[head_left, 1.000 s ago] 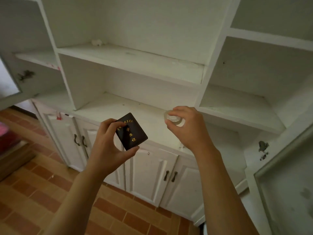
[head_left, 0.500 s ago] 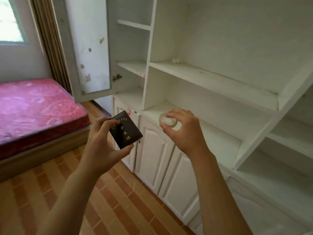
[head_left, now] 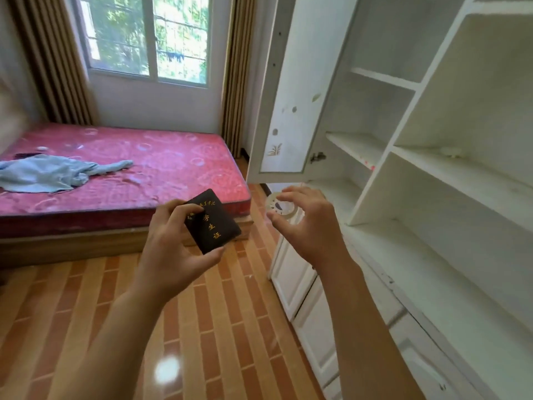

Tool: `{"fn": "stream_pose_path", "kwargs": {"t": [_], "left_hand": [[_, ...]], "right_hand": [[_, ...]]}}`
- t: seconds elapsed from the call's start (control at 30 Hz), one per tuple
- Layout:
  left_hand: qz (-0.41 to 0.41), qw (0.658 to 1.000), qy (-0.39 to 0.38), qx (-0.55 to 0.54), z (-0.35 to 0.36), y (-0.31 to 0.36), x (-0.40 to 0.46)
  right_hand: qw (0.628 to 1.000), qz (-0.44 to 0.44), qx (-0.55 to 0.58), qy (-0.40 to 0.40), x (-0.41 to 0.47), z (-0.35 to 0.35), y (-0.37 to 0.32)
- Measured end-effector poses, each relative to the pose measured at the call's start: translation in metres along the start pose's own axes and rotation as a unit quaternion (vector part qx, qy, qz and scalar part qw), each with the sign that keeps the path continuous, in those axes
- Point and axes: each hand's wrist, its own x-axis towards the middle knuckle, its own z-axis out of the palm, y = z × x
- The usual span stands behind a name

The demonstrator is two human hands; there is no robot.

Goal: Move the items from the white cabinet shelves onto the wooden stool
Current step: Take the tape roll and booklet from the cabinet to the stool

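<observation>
far left of the grip, a blue cloth (head_left: 54, 174) lies on the red mattress (head_left: 161, 166), its left end cut off by the frame edge. the left hand (head_left: 170, 243) is raised palm toward the camera, forearm running down out of frame; its fingers curl over the top left corner of one dark booklet (head_left: 212, 221) and the thumb props the bottom edge, so the booklet is pinched tilted, gold characters facing up. fingertips hide part of the upper line of print. just right of it, apart from it, the right hand (head_left: 305, 226) holds one pale tape roll (head_left: 281, 207) between thumb and curled fingers; the palm hides the roll's right side. further right stands the white cabinet (head_left: 450, 197), door (head_left: 288, 90) open, with one small pale lump (head_left: 451, 152) on a shelf, too blurred to tell. no stool in view.
</observation>
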Motion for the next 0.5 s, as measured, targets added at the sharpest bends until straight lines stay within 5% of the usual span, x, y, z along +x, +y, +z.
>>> {"fn": "stream_pose_path", "kwargs": {"t": [0.5], "left_hand": [[-0.124, 0.972, 0.117, 0.163, -0.037, -0.087, 0.064]], "right_hand": [[0.975, -0.140, 0.151, -0.086, 0.170, 0.164, 0.003]]}}
